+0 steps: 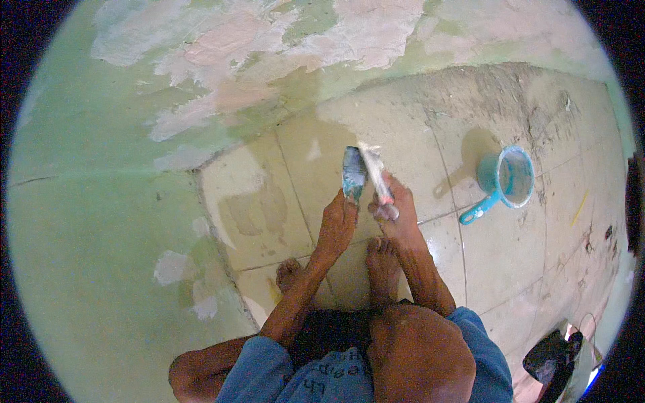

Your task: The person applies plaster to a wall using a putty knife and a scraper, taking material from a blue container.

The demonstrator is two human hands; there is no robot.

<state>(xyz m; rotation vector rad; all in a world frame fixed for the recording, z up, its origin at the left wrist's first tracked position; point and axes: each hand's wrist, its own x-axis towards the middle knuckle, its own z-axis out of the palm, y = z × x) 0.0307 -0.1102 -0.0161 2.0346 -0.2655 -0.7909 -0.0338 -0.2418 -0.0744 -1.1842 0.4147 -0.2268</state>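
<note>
My left hand [338, 220] is closed round the lower end of a putty knife [354, 169], whose blue-grey, smeared blade points away from me. Close beside it, my right hand [402, 211] grips a narrow putty-smeared scraper [373, 168], seen nearly edge-on. White paste clings along that tool and sticks out at its tip. The two tools are side by side, almost touching; whether they meet I cannot tell. Off to the right, a light-blue dipper [486, 176] stands on the floor with its handle toward me, and pale residue coats its inside.
My bare feet [383, 265] rest on the cream tile floor [497, 269], below the hands. A green wall [80, 208] with white and pinkish patches runs along the left and far side. Dark items [547, 356] lie at lower right, and a thin yellow stick [579, 209] lies near the dipper.
</note>
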